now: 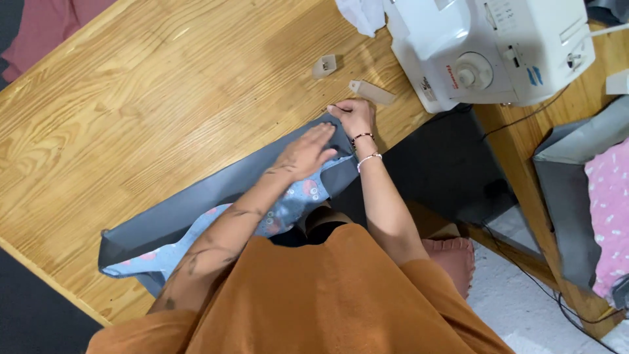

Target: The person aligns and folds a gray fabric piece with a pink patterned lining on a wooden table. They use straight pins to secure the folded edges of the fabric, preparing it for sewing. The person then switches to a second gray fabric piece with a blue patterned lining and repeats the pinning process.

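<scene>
We see a long grey fabric strip (196,203) lying slantwise on the wooden table (131,98), from eight o'clock toward two, with a blue printed cloth (295,200) along its near edge. Our left hand (306,152) presses flat and open on the strip's upper end. At its two o'clock, touching, our right hand (354,117) pinches that end's corner. Further right stands a white sewing machine (485,49); at three o'clock, pink dotted fabric (609,210) lies on grey material.
</scene>
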